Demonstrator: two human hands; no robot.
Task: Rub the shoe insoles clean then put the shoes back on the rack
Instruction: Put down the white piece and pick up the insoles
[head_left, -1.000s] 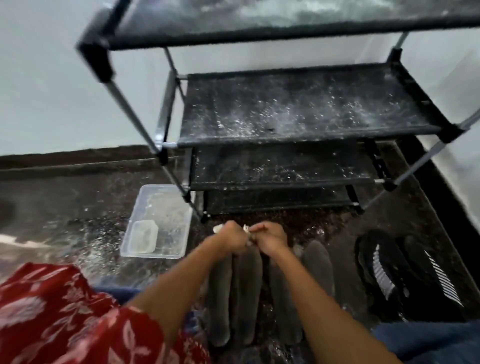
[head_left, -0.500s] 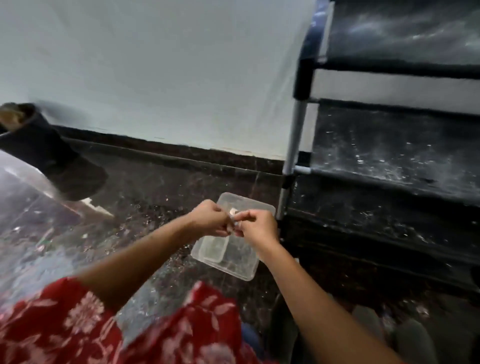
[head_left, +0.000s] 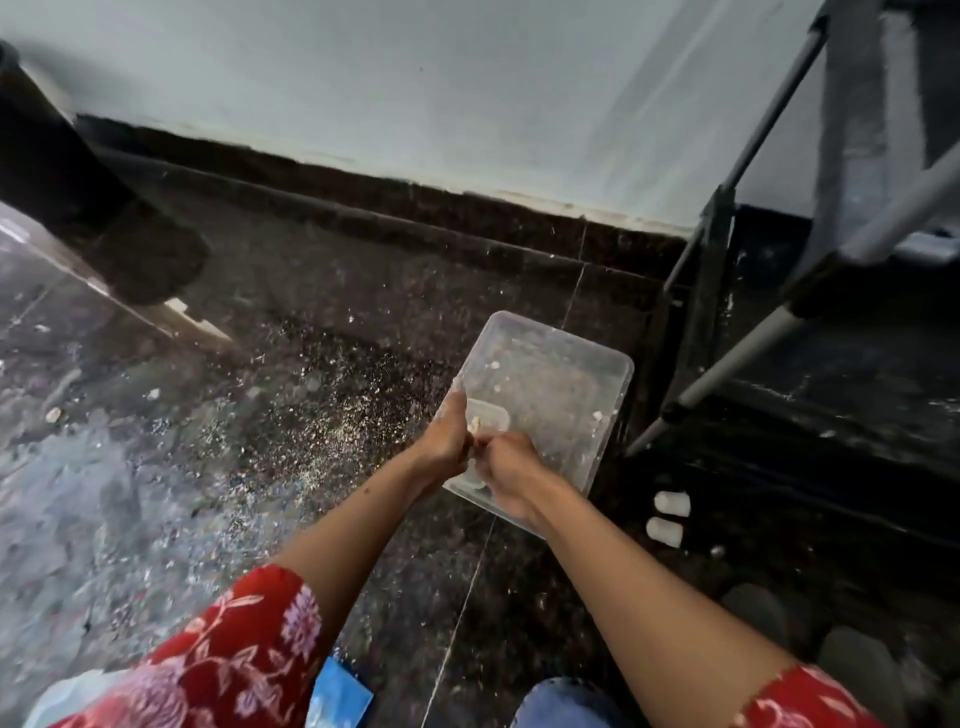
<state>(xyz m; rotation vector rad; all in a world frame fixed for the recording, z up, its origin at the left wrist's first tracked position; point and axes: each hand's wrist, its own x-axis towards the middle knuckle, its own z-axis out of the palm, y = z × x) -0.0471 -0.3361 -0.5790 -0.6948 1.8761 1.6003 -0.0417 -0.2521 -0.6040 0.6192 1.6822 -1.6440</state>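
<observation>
My left hand and my right hand meet with curled fingers over a clear plastic tub on the dark floor. Between their fingertips they pinch a small pale lump. What the lump is made of I cannot tell. The black shoe rack with silver poles stands at the right, its shelves speckled with white crumbs. Two grey insole tips show at the bottom right. No shoes are in view.
White crumbs cover the dark stone floor left of the tub. Two small white caps lie by the rack's foot. A dark bulky object stands at the upper left. A blue packet lies near my lap.
The view has swung left from the rack and insoles to the tub. Both hands, still joined on the pale lump, have moved from above the insoles to above the tub.
</observation>
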